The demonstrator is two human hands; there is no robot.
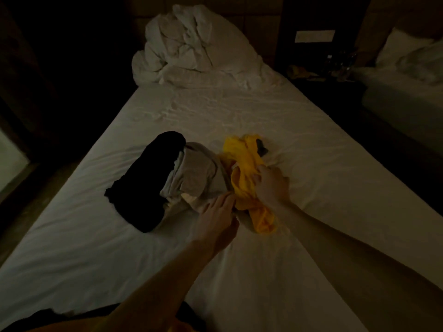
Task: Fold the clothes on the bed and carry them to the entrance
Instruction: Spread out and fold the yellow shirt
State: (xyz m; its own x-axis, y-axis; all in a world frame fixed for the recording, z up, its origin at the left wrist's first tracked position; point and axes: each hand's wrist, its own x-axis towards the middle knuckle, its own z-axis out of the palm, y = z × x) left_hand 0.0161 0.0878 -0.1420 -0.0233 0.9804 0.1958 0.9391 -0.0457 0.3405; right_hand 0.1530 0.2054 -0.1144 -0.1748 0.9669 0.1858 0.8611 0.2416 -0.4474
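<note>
Head view shows me three clothes bunched mid-bed point(96, 236): a black garment point(148, 178), a grey garment point(196, 173) touching it, and a yellow garment point(247, 168) on the right. My right hand point(272, 185) has its grip curled into the yellow garment, while my left hand point(219, 216) pinches cloth where grey meets yellow. A crumpled duvet point(191, 44) sits at the far end.

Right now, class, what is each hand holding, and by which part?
The right hand grips the yellow garment around its bunched middle. The left hand touches the pile where the beige garment meets the yellow; whether it grips cannot be told.
</note>
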